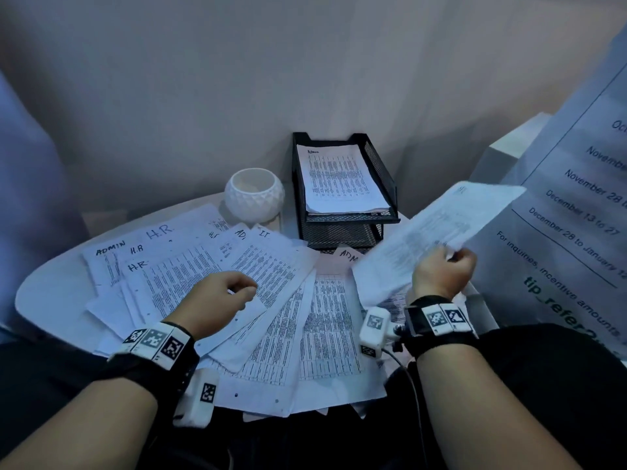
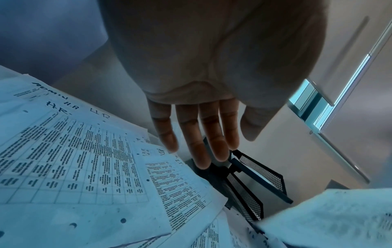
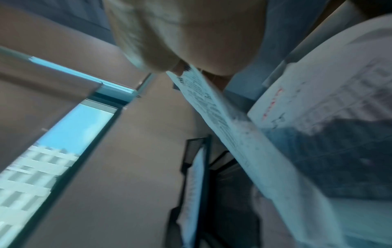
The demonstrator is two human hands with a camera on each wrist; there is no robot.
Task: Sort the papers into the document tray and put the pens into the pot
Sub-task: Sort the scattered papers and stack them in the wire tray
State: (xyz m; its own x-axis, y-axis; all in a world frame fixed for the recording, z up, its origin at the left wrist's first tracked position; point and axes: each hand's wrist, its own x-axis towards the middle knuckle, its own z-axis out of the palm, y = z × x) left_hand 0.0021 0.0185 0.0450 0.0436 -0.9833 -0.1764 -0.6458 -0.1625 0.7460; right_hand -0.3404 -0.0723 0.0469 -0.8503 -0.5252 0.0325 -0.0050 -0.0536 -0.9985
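Printed papers (image 1: 271, 300) marked ADMIN, H.R and IT lie fanned over the round white table (image 1: 44, 293). My left hand (image 1: 217, 300) hovers just above them with relaxed, straight fingers (image 2: 203, 142), holding nothing. My right hand (image 1: 444, 271) pinches the edge of one sheet (image 1: 434, 228), lifted and tilted to the right of the black mesh document tray (image 1: 380, 171). The tray's top tier holds a stack marked Admin; the lower tier looks dark. An empty-looking white faceted pot (image 1: 254, 198) stands left of the tray. I see no pens.
A large printed notice (image 1: 576, 205) hangs close on the right, over a white ledge (image 1: 509, 144). A plain wall stands right behind the tray and pot. Papers overhang the table's near edge above my dark lap.
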